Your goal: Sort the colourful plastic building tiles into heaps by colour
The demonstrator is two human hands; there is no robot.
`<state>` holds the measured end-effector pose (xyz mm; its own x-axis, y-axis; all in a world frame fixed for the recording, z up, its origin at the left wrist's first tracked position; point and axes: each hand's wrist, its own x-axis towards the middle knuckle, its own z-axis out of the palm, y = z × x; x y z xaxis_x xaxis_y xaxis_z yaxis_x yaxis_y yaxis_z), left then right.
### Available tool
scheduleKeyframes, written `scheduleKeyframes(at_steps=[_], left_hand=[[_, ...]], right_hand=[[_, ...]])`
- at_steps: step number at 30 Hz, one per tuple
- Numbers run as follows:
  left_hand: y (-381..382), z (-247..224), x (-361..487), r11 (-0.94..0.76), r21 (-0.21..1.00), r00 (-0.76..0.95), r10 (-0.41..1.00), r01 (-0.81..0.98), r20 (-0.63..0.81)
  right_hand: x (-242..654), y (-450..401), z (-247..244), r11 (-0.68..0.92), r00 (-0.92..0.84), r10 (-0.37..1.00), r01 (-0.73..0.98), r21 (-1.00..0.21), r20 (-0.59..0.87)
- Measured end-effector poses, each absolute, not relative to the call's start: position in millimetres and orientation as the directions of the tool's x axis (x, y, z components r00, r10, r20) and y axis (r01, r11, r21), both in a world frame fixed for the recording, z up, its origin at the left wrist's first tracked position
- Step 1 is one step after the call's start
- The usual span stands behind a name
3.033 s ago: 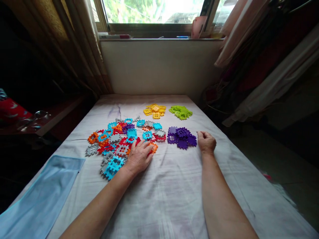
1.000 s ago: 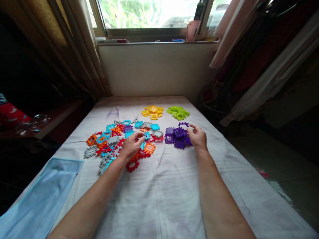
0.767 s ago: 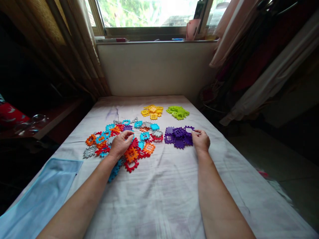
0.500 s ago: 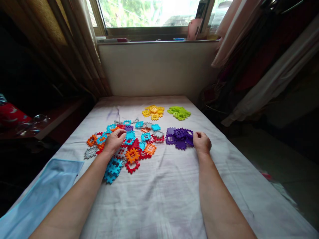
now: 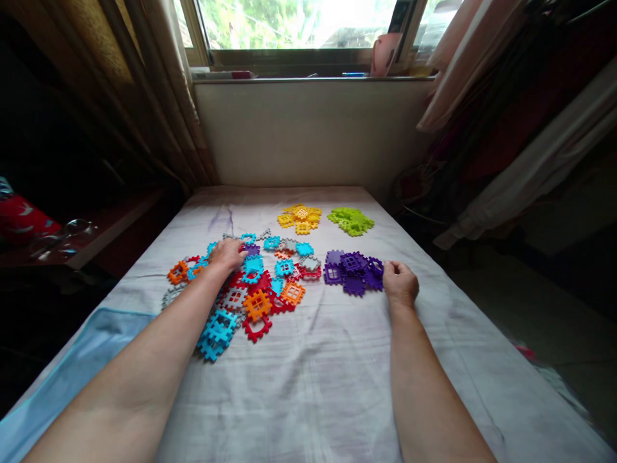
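Note:
My left hand [image 5: 225,254] reaches into a mixed heap of plastic interlocking tiles. Its thumb and forefinger are apart at the left edge of a purple tile [image 5: 251,250], which lies flat in the heap; the other fingers are partly hidden. Around it lie a light-blue tile [image 5: 253,265], an orange tile [image 5: 257,304] and several red and grey ones. My right hand [image 5: 401,281] is closed in a loose fist on the sheet, just right of a pile of purple tiles [image 5: 354,271]. I see nothing in its fingers.
Behind the purple pile lie a yellow pile [image 5: 301,220] and a lime-green pile [image 5: 351,221] of tiles. A light-blue cloth [image 5: 91,360] is under my left forearm. Beyond the sheet-covered surface [image 5: 299,399] stands a wall with a window; a curtain [image 5: 164,96] hangs at left.
My left hand has moved forward and opened its pinch beside the purple tile in the heap. My right hand has slid slightly right, away from the purple pile. The view has shifted slightly.

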<state>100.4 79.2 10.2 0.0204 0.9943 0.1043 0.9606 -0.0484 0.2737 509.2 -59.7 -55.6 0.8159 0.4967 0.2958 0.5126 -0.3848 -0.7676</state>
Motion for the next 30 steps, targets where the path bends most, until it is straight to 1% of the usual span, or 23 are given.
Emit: scheduleKeyframes(at_steps=[5,10,16,21,23,26,28,30], left_hand=[[86.7,9.1,100.7,-0.037,0.221,0.024,0.998,0.975,0.063],[84.8,11.0,103.7,-0.032,0.22,0.015,0.997,0.975,0.078],[79.5,16.4,104.5,0.001,0.281,-0.047,0.987,0.96,0.156],[73.2,33.6,101.6,0.038,0.366,-0.126,0.967,0.93,0.22],[66.8,40.5,104.8,0.015,0.446,-0.15,0.951,0.895,0.27],[49.1,42.8,120.6,-0.104,0.664,-0.143,0.941,0.74,0.307],[31.4,37.3,138.5,-0.181,0.787,-0.078,0.957,0.59,0.278],[10.9,28.0,159.6,-0.224,0.873,0.03,0.972,0.433,0.235]], right_hand=[[507.6,-59.1,-55.6,-0.407,0.819,0.494,0.514,-0.755,0.291],[506.3,-59.8,-54.2,-0.406,0.819,0.503,0.505,-0.762,0.275],[508.3,-59.5,-57.2,-0.371,0.828,0.482,0.49,-0.789,0.287],[510.7,-59.6,-56.6,-0.331,0.844,0.476,0.433,-0.838,0.248],[510.1,-59.2,-52.9,-0.304,0.844,0.479,0.418,-0.856,0.242],[501.7,-57.3,-40.9,-0.233,0.816,0.503,0.445,-0.865,0.284],[488.6,-56.2,-28.7,-0.148,0.762,0.576,0.453,-0.879,0.295],[469.7,-56.4,-15.3,-0.037,0.642,0.718,0.418,-0.908,0.267]])
